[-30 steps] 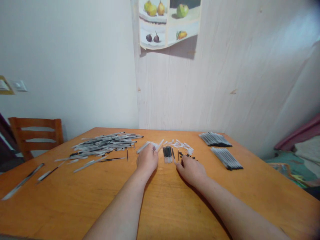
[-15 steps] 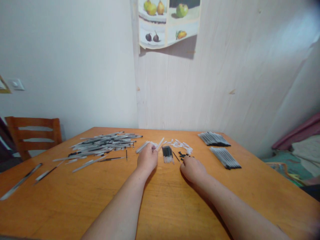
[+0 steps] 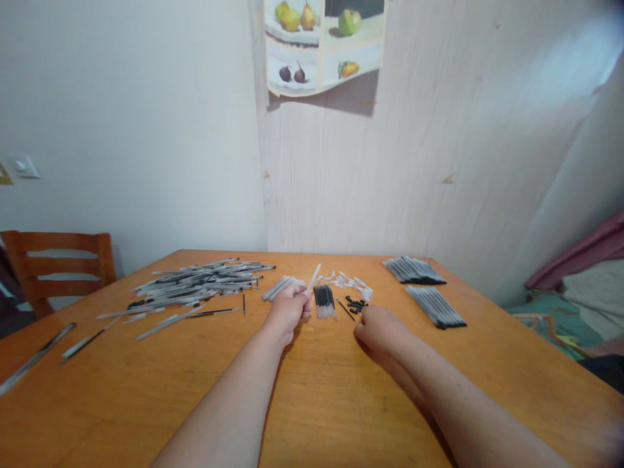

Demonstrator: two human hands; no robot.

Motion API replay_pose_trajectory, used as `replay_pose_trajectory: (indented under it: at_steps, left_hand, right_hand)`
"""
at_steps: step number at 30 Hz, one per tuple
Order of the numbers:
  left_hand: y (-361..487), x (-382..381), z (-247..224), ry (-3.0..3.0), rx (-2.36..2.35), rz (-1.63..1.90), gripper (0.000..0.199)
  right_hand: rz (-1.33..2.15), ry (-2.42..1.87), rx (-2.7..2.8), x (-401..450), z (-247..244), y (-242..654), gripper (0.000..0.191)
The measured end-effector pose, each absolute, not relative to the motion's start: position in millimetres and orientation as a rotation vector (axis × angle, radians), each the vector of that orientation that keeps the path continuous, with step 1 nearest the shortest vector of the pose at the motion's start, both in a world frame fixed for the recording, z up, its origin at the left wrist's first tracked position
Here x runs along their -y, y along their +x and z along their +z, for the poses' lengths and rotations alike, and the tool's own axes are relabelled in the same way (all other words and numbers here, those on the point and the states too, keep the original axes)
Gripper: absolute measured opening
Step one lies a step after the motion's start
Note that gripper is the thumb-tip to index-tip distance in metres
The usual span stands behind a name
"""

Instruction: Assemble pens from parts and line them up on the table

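A clear whitish pen barrel (image 3: 314,276) slants up from my left hand (image 3: 290,311), its fingers closed around the lower end. More pen barrels (image 3: 281,286) lie just behind that hand. Between my hands, a row of black pen refills (image 3: 325,303) with pale tips rests on the table. My right hand (image 3: 381,327) is curled at the edge of a small heap of black pen plugs (image 3: 355,303); its fingertips are hidden, so what they grip cannot be made out. One loose refill (image 3: 346,310) lies beside the plugs, and white pen caps (image 3: 348,281) are scattered behind them.
A large loose pile of pens and parts (image 3: 199,283) covers the table's left side. Two neat rows of black-ended pens, the far row (image 3: 413,270) and the near row (image 3: 435,307), lie at right. A wooden chair (image 3: 58,266) stands beyond the left edge.
My right hand has drawn back slightly from the black plugs, uncovering more of them. My left hand still holds the barrel, now a little clear of the other barrels. The view has shifted slightly.
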State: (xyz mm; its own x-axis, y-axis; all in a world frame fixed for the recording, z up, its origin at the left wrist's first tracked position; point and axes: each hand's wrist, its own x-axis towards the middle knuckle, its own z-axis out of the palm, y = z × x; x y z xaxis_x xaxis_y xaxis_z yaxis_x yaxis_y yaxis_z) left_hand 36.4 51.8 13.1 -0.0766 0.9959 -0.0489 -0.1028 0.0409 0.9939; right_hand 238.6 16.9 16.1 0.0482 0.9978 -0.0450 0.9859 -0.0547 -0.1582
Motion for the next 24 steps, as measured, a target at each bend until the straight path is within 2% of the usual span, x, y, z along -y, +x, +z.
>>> replay_pose_trajectory:
  at_steps: [5, 24]
  left_hand:
    - [41.4, -48.8, 11.4, 0.877, -1.009, 1.195, 0.004]
    - [46.2, -43.3, 13.2, 0.873, -0.931, 1.132, 0.005]
  right_hand:
    - [0.259, -2.164, 2.064, -20.2, 17.8, 247.7, 0.027]
    - [0.24, -2.155, 2.045, -25.9, 5.5, 251.8, 0.023]
